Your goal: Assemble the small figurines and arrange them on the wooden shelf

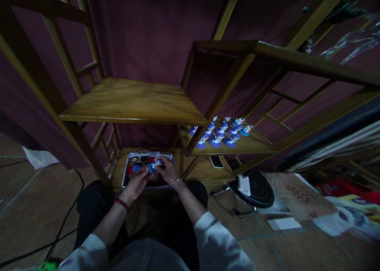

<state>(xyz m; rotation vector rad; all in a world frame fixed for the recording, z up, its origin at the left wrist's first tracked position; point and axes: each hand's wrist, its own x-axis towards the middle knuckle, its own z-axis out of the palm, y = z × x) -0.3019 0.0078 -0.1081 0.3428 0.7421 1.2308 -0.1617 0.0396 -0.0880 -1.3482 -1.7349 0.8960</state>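
Both my hands hold one small blue-and-white figurine (154, 166) above an open white box (126, 172). My left hand (138, 184) grips its blue lower end from the left. On the other side, the fingers of my right hand (168, 171) close on its upper part. Inside the box lie more small items in red, blue and dark colours, partly covered by my hands. To the right, several purple-and-white figurines (217, 139) stand in rows on a wooden shelf, with a couple of bluer ones at the right end.
An upper wooden shelf board (136, 101) juts out above the box. A phone (216, 161) lies on the lower board, right of my hands. A round black stool (257, 190) stands on the floor at right, with cardboard (303, 196) beyond it. Cables (67, 213) cross the left floor.
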